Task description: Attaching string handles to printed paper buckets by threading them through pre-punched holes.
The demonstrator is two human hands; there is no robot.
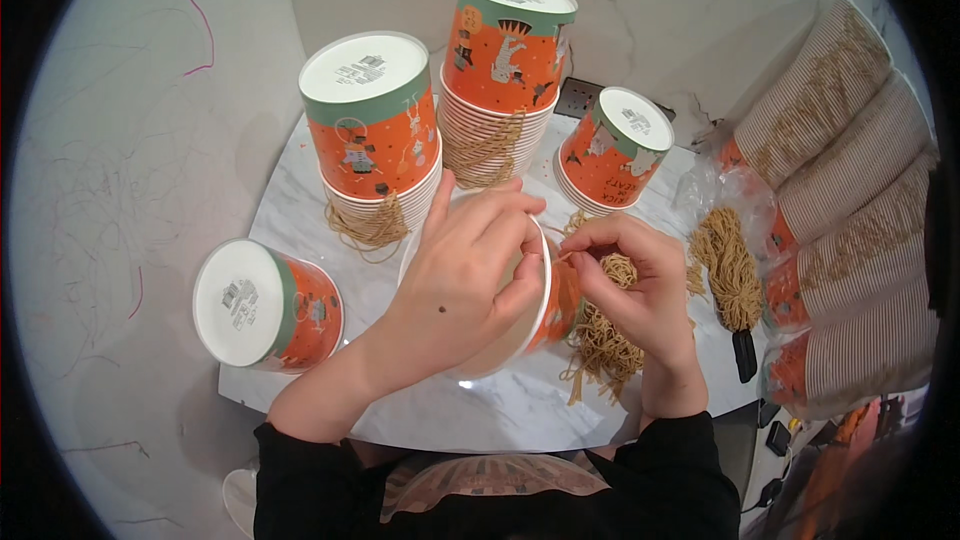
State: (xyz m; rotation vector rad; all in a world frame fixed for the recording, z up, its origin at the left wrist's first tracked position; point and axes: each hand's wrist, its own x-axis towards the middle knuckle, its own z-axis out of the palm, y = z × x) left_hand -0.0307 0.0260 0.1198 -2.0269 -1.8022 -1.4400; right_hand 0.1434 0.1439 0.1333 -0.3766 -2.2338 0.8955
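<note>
Near the tabletop's [470, 415] front edge, the left hand [465, 280] clasps a tilted orange paper cup [555, 305], steadying its rim while the right hand [640, 290] pinches a tan cord [605, 345], seemingly threading it. Farther back, upside-down cup stacks [375, 125] line the rear edge, corded.

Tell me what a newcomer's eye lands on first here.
At centre, the left hand grips an orange paper cup lying on its side while the right hand pinches brown string at its rim. Stacks of upturned orange cups crowd the marble table behind.
</note>
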